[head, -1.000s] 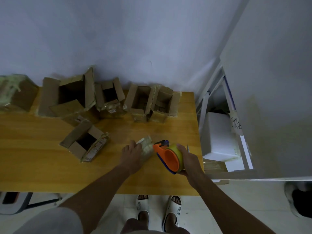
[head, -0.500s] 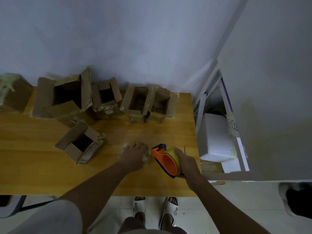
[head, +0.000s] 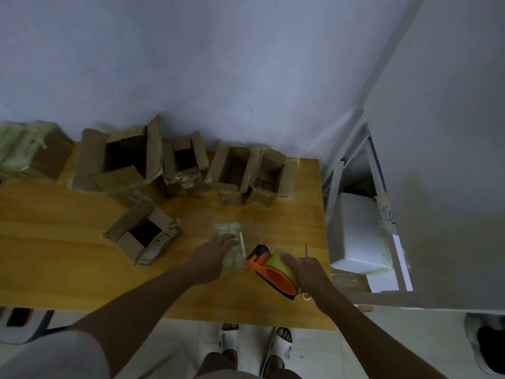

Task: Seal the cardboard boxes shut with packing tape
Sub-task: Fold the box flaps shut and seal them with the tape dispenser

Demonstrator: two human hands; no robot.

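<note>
Head view: left hand [head: 211, 255] lies on a small tape-wrapped box [head: 229, 246] at the table's [head: 54, 255] front centre, fingers laid over its top; real grasp or not, cannot tell. Right hand [head: 306, 272] grasps the orange tape dispenser [head: 273, 270] just right of that box, touching it. Open cardboard boxes [head: 237, 173] line the back edge; one more [head: 143, 236] sits left of the hands.

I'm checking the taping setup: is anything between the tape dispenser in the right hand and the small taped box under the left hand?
Nothing visible. The tape dispenser in the right hand sits right beside the small box, which the left hand rests on.
</note>
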